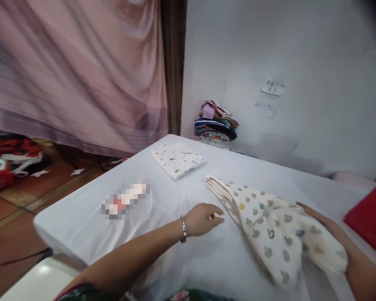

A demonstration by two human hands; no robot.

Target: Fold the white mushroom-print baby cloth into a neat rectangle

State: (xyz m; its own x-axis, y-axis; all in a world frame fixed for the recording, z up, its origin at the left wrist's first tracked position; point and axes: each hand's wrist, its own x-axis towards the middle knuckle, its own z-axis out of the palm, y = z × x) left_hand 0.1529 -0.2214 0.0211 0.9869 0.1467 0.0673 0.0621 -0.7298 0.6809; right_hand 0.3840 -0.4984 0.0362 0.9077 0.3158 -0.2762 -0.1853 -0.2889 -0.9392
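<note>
A cream patterned cloth (pixel 269 228) with small grey shapes lies partly folded on the white table (pixel 181 259). My left hand (pixel 203 218), a bracelet on its wrist, rests on the table just left of the cloth with its fingers curled loosely and nothing visible in them. My right hand (pixel 316 217) lies flat along the cloth's right side, fingers stretched out and touching the fabric.
A folded white patterned cloth (pixel 177 159) lies farther back on the table. A stack of folded clothes (pixel 216 124) sits by the white wall. A red object (pixel 368 219) is at the right edge. A pink curtain (pixel 75 71) hangs at the left.
</note>
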